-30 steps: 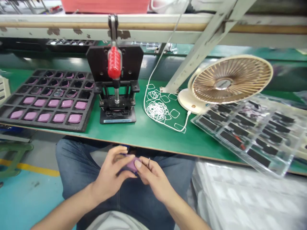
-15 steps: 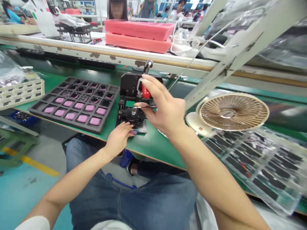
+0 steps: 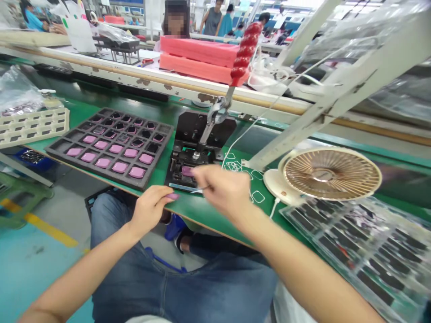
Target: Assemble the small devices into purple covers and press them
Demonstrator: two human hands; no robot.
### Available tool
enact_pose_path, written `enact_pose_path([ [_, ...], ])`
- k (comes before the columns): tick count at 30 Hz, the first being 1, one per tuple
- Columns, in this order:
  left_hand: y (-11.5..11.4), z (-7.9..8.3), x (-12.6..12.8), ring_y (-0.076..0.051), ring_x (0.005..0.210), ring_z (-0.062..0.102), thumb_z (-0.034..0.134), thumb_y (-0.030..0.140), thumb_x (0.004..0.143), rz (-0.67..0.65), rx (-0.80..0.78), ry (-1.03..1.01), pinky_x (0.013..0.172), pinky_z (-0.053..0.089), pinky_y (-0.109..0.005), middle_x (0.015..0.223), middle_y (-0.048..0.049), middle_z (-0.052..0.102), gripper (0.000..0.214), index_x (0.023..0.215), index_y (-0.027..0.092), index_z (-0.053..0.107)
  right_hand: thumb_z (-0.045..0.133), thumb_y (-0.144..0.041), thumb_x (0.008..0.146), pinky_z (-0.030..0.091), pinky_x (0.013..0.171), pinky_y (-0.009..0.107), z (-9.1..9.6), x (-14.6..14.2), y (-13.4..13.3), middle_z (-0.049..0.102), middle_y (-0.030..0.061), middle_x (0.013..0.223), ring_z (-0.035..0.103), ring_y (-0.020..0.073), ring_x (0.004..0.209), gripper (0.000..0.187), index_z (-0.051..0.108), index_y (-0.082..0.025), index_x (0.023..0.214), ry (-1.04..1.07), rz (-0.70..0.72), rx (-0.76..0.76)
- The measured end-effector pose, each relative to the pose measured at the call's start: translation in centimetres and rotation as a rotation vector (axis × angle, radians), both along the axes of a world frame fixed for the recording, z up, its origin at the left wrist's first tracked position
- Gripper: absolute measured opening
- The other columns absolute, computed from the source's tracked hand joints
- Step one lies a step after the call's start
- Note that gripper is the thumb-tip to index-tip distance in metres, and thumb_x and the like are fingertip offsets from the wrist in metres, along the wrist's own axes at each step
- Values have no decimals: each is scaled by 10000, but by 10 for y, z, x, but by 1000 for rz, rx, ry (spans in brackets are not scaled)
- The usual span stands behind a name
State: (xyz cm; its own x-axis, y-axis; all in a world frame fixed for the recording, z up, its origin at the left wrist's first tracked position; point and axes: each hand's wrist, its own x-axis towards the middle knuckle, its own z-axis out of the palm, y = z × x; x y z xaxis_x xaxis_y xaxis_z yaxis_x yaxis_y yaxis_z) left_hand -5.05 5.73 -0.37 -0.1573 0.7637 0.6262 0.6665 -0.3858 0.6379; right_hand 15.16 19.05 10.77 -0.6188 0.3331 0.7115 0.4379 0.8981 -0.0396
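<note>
A small pink-purple cover is pinched between the thumb and fingers of my left hand, at the table's front edge. My right hand is closed around a thin metal tool, whose tip points left; its exact kind is unclear. The fingertips of that hand are at a second purple cover lying in the black clamp fixture; whether they grip it I cannot tell. The fixture's red handle stands raised, tilted to the right.
Left of the fixture lies a dark compartment tray with pink covers and black-faced pieces. White ring-shaped pieces are scattered to the right, by a beige fan and a clear divided box. A slanted metal post rises behind.
My right hand has let go of the red handle and come down to the fixture's front; the handle now stands up. My left hand has drawn back left with its purple cover.
</note>
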Motion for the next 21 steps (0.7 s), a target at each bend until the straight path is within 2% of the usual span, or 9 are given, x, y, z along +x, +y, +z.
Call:
enact_pose_path([
  [2, -19, 1, -7, -214, 1054, 768, 668, 199, 1040, 47, -37, -38, 990, 631, -374, 1122, -58, 812, 176, 1152, 237, 798, 530, -266, 1153, 545, 691, 236, -46, -1, -2, 768, 8, 1283, 771, 165, 989, 256, 779, -254, 1212, -220, -86, -113],
  [3, -27, 1, -10, -208, 1045, 772, 680, 204, 1035, 60, -54, -46, 989, 631, -357, 1123, -50, 813, 178, 1155, 245, 804, 535, -282, 1152, 548, 693, 246, -62, -4, 1, 728, 22, 1376, 764, 189, 1052, 270, 744, -267, 1322, -316, -147, -184],
  [5, -38, 3, -15, -209, 1043, 779, 689, 221, 1032, 70, -68, -39, 996, 632, -352, 1136, -47, 814, 196, 1182, 257, 810, 562, -312, 1138, 565, 735, 274, -77, -12, 13, 707, 72, 1408, 749, 243, 1119, 338, 673, -251, 1451, -447, -226, -301],
  [9, -36, 12, -22, -213, 1057, 783, 669, 229, 1043, 87, -19, 2, 999, 643, -362, 1179, -48, 811, 249, 1253, 274, 795, 667, -357, 1077, 585, 801, 325, -67, -26, 39, 791, 105, 1178, 771, 293, 1019, 332, 731, -235, 1380, -501, -243, -361],
  [13, -11, 23, -19, -227, 1036, 784, 653, 248, 1052, 144, 102, 94, 977, 656, -394, 1153, -78, 812, 231, 1236, 243, 792, 669, -258, 1048, 600, 838, 321, -67, -20, 37, 764, 92, 1288, 758, 287, 1105, 360, 724, -251, 1404, -444, -192, -324],
  [16, 20, 24, -6, -235, 1058, 773, 626, 246, 1063, 149, 119, 209, 999, 647, -418, 1142, -96, 813, 214, 1197, 205, 788, 593, -220, 1065, 591, 699, 288, -77, -2, 21, 741, 83, 1348, 773, 263, 1073, 370, 712, -229, 1415, -223, -152, -175],
  [18, 46, 20, 3, -234, 1111, 755, 613, 201, 1058, 118, 98, 306, 1047, 621, -395, 1186, -105, 804, 213, 1179, 168, 784, 540, -333, 1114, 534, 559, 292, -79, 15, 9, 761, 90, 1302, 795, 257, 915, 360, 716, -208, 1403, -70, -167, -80],
  [21, 83, 13, 16, -224, 1129, 738, 621, 98, 1013, 40, 42, 420, 1060, 600, -346, 1207, -88, 799, 232, 1171, 151, 781, 516, -548, 1127, 440, 462, 297, -68, 43, -13, 807, 90, 1112, 737, 222, 645, 474, 736, -206, 1371, 27, -229, -113],
])
